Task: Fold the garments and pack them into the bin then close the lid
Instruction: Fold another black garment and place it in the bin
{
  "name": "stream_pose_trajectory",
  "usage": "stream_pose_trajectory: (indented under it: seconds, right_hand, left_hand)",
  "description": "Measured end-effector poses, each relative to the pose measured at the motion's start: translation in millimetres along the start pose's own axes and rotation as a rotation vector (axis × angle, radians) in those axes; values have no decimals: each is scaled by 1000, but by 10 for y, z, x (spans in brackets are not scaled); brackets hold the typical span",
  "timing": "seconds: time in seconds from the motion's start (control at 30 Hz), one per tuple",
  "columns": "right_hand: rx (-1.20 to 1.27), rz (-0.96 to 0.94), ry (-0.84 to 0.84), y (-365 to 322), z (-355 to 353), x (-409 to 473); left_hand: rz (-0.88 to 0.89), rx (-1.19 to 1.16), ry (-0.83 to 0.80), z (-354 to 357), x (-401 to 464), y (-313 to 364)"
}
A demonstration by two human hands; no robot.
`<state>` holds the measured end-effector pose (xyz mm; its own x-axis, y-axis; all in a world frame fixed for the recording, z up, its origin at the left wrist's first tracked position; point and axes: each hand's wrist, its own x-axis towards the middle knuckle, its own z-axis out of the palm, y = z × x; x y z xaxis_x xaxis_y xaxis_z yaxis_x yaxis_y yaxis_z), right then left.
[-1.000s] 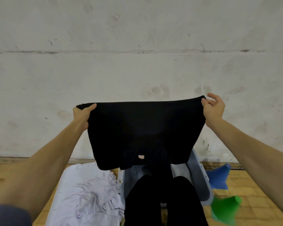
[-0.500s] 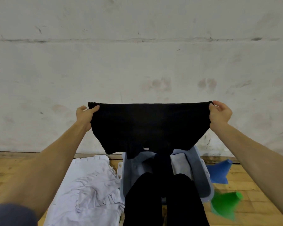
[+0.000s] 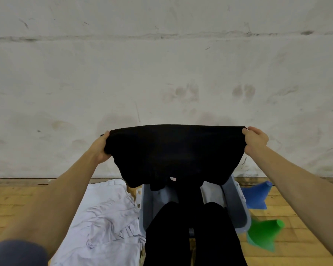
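Hands (image 3: 99, 148) (image 3: 255, 140) w/ black garment (image 3: 173, 154) edge, above bin (image 3: 238, 208)

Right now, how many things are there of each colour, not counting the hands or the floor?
Black: 1, the garment held up by the left hand and right hand
White: 1, the crumpled cloth
Grey: 1, the bin
Blue: 1, the cone
Green: 1, the cone
Total: 5
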<state>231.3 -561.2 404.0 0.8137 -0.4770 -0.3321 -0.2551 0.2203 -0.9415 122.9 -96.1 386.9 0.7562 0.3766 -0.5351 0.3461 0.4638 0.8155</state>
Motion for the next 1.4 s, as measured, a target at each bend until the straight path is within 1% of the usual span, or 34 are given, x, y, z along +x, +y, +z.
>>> stream_pose_trajectory:
  seconds: [0.07,0.13,0.33,0.53,0.63,0.7,0.83,0.93,1.0,1.1,1.17,1.27,1.33,1.4]
  right_hand:
    - [-35,-37,36,78,40,35]
    - [-71,-102,15,125,138,-4]
    - [-192,-324,-112,313,527,-439]
    - [-275,-487,-356,542,879,-1034]
    - [-297,-518,-460,633,985,-1212]
    - [-301,-493,-537,681,1022,-1316]
    - [-267,-337,-708,679,1002,-1524]
    - [-202,-136,-814,612,926,-1661]
    - [-178,-21,-845,586,874,-1750]
    - [-158,50,-835,627,818,-1860]
    - [-65,42,-768,709,779,-1891]
    - [14,14,-677,817,727,-1854]
    - [2,10,-662,821,700,-1789]
    - [-86,-57,-642,781,676,-1686]
  left_hand:
    - [12,41,90,6,48,-21]
    - [-11,110,105,109,60,-56]
    - [-160,57,-57,805,-166,-303]
    - [-221,24,-194,1367,-459,-528]
    - [-225,45,-229,1476,-560,-551]
    - [-228,64,-234,1478,-601,-546]
    - [-225,79,-234,1403,-648,-522]
    - [-217,67,-275,1320,-658,-483]
    - [-209,98,-302,1306,-698,-472]
    - [-186,167,-282,1324,-753,-492]
    - [-163,155,-219,1334,-785,-502]
    - [-52,215,-142,1356,-768,-449]
    - [20,253,-116,1377,-785,-376]
    - [71,252,-117,1406,-821,-258]
